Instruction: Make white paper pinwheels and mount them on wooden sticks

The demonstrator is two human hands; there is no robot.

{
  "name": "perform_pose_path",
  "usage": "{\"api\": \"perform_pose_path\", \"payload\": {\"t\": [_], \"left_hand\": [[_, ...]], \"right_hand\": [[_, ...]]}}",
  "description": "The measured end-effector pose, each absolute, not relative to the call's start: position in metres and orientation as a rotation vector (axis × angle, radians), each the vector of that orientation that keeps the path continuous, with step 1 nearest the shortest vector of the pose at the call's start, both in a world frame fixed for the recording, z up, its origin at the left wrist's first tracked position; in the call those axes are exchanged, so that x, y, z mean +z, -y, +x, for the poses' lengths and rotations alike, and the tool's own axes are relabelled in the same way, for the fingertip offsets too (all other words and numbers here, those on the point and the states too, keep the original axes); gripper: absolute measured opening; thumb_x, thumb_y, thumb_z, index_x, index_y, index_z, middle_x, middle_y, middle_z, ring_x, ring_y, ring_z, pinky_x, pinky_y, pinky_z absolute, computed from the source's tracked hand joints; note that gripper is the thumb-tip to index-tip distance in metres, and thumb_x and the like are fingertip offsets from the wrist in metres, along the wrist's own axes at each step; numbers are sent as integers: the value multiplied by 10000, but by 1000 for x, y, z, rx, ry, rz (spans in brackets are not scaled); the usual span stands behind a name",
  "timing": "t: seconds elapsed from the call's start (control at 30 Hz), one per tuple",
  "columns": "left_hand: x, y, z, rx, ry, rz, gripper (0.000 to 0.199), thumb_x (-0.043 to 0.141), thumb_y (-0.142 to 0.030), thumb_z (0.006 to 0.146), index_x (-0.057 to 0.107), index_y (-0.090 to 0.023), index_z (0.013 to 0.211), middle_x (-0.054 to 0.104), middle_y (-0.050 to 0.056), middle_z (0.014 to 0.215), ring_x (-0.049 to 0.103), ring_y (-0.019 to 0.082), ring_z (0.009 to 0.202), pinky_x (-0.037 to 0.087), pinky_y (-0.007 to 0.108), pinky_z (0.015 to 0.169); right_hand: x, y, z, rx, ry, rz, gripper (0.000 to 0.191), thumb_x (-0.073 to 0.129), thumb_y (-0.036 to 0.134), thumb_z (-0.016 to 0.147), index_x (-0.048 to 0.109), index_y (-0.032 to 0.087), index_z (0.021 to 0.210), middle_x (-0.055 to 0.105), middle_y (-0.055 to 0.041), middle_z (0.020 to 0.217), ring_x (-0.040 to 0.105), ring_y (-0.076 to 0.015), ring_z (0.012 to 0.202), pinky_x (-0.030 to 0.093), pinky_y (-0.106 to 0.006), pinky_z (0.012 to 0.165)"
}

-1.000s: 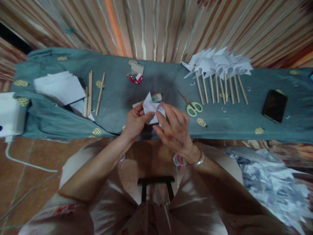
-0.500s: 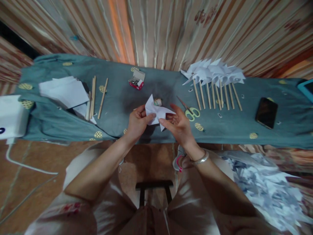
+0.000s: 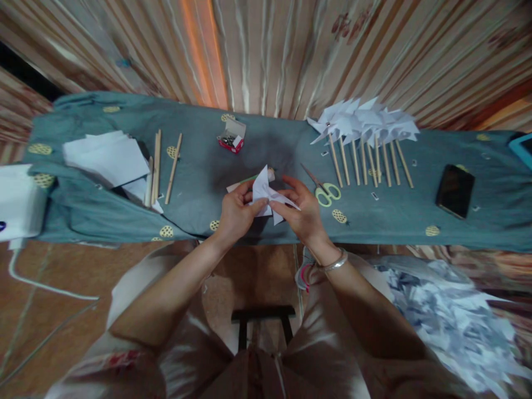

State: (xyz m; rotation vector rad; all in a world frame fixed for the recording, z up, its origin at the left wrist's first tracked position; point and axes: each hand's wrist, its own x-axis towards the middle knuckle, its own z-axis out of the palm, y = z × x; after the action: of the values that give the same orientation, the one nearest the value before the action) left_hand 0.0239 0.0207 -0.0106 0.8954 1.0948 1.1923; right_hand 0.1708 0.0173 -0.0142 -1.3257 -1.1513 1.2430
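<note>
A white paper pinwheel (image 3: 262,188) with folded, pointed blades is held over the front middle of the cloth-covered table (image 3: 199,188). My left hand (image 3: 238,211) is closed on its left side, thumb near the centre. My right hand (image 3: 302,213) pinches the right side with the thumb at the middle, the other fingers curled behind. Beyond the paper, partly covered by it, lie a pencil-like stick (image 3: 248,180) and a small roundish object I cannot make out. Green-handled scissors (image 3: 327,194) lie just right of my right hand.
An open red box of pins (image 3: 231,142) stands behind my hands. White paper sheets (image 3: 108,158) and wooden sticks (image 3: 173,169) lie left. Finished pinwheels on sticks (image 3: 366,124) and a phone (image 3: 455,190) lie right. A bag of paper scraps (image 3: 449,321) sits low right.
My right hand has drawn in closer to the pinwheel's centre, its fingers more curled. The paper has turned and tilted slightly, uncovering more of the pencil-like stick behind it.
</note>
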Motion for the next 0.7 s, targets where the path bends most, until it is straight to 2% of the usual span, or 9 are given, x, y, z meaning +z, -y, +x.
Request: {"api": "perform_pose_path", "payload": {"t": [0.17,0.3,0.4,0.53,0.7], "left_hand": [[-9,-21,25,1172,-1125,961,483,800,-203,611,711,-163,1084,761,4,810,679,171,704,533,261,675],[-9,-22,27,1168,-1102,928,388,814,-219,595,732,-163,970,756,6,801,673,172,704,540,275,690],[-8,-23,28,1166,-1060,874,348,841,-225,568,733,-164,894,748,1,781,654,150,666,535,261,669],[-7,-23,26,1152,-1039,850,361,866,-246,561,735,-176,890,735,-13,743,629,126,621,518,244,642],[-6,-22,24,1119,-1017,835,411,899,-265,544,738,-166,909,737,8,753,642,144,647,515,262,666]], "right_hand": [[-19,-19,173,1204,1182,-1352,627,771,333,652,568,208,1232,747,-2,851,707,-204,756,560,-334,686],[-20,-20,174,1239,1165,-1334,535,760,350,667,597,227,1162,752,-6,857,710,-204,772,567,-339,691],[-17,-21,176,1312,1091,-1309,510,789,358,632,624,214,1093,746,-4,832,702,-200,757,568,-334,678],[-10,-21,178,1378,968,-1299,489,820,339,565,654,192,1001,728,10,763,676,-184,700,554,-318,635],[-5,-20,179,1428,913,-1292,466,833,319,534,661,194,948,731,7,782,673,-183,724,565,-338,698]]}}
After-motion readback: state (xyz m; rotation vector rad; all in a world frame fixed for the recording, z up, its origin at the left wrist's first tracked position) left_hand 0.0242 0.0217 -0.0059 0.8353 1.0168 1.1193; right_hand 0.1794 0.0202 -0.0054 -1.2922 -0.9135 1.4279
